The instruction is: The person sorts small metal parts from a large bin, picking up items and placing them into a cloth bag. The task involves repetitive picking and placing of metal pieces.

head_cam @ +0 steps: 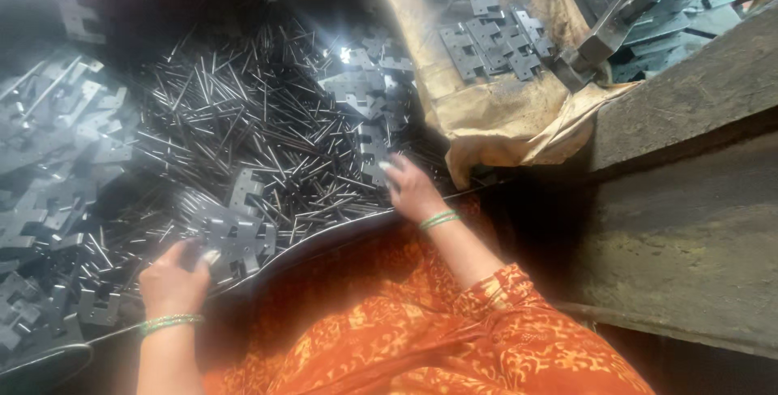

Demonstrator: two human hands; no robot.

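My left hand (172,281) rests at the near rim of a dark round pan (324,237), fingers closed on a grey metal hinge leaf (235,237) lying on the heap. My right hand (412,188) reaches into the same pan and grips another grey hinge leaf (373,156) with its fingertips. A thick heap of thin steel pins (243,111) fills the pan under and around both hands. Both wrists wear green bangles, and an orange patterned garment covers my lap below.
More hinge leaves (57,144) are piled at the left. A brown sack (502,111) at upper right holds several flat hinge plates (494,42). A rough grey slab (689,168) runs along the right, with metal parts (673,14) stacked behind it.
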